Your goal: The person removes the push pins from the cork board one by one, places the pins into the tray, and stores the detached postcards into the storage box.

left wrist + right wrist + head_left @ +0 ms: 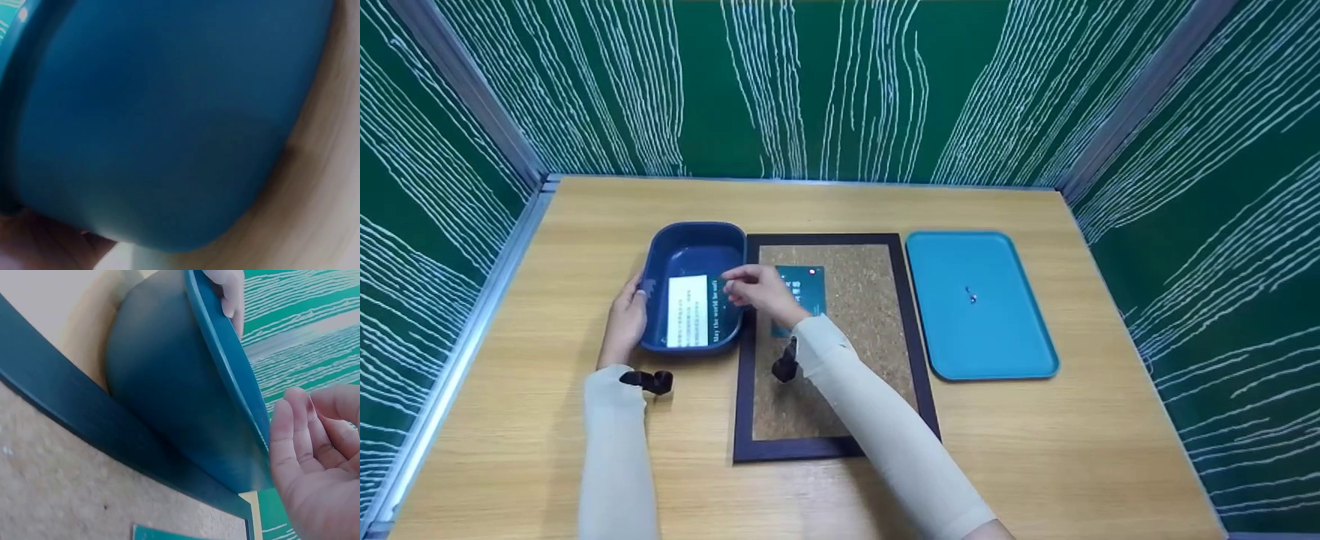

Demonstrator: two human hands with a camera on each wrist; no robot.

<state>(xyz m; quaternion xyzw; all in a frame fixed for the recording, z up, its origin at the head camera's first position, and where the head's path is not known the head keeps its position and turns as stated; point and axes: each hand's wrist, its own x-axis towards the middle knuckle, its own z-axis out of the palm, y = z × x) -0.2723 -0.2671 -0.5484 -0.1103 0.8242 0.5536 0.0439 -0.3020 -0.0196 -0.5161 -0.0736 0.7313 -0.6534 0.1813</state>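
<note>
My left hand [625, 319] grips the left side of a deep blue plastic basin [695, 232], thumb at the rim; the left wrist view is mostly filled by its outer wall [169, 112]. Inside lies a printed card [688, 311], white with dark text, with a dark green strip bearing white lettering along its right. My right hand [761, 291] hovers over the basin's right rim, fingers gently bent and tips near the thumb; in the right wrist view nothing shows between the fingers [301, 439]. Under that wrist, a green card [810, 289] lies on a cork board [862, 337].
The cork board's dark frame [744, 420] runs right against the basin. A light blue tray [990, 337] sits to the right of the board, with a few tiny shiny pieces [971, 296] on it. Green walls with white lines enclose the wooden table [1035, 465].
</note>
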